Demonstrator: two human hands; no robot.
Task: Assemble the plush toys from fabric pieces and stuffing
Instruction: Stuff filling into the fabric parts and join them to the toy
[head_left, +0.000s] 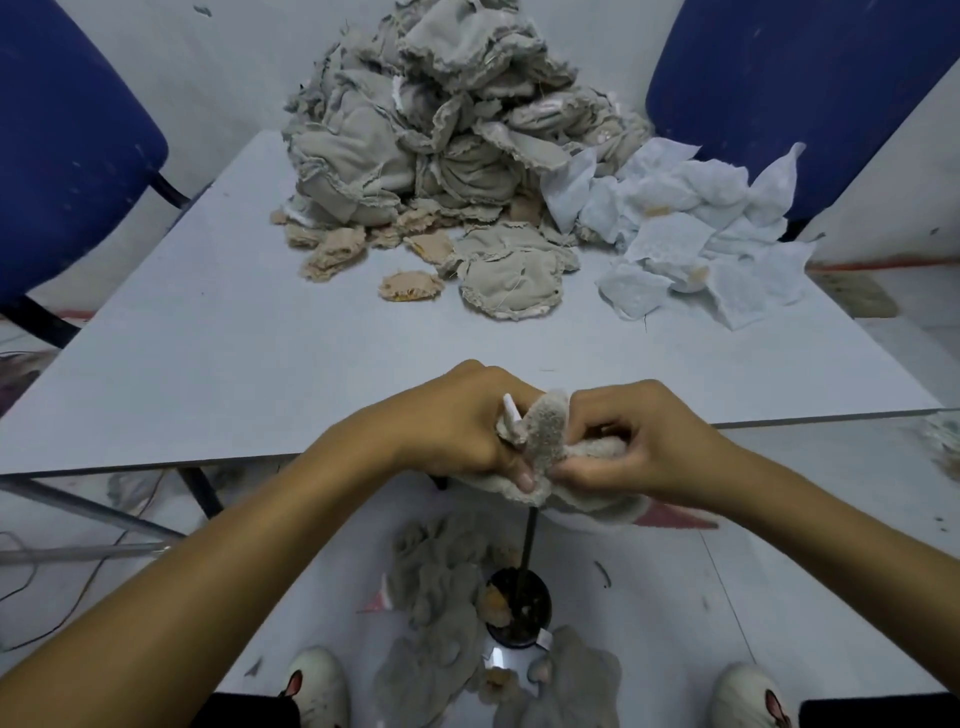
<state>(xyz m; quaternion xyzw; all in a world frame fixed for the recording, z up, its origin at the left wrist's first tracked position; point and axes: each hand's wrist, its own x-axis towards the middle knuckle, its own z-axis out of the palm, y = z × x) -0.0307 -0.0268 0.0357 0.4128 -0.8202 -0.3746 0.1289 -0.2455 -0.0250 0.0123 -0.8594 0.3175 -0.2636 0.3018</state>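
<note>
Hands at lower centre of the frame, left hand (467, 421) and right hand (636, 441) both pinching grey plush piece (545, 447), fabric pile (431, 145) on table (234, 353) upper centre.

A pale grey table (218, 338) held a heap of beige-grey fabric pieces (415, 130) — some smaller ones tan with yellow specks (410, 286) — beside white, faintly textured sheets (701, 234). Two chairs (805, 93) were deep blue. The fuzzy plush piece (545, 431) being held was light grey-beige. White shoes (317, 686) carried pink marks.
</note>
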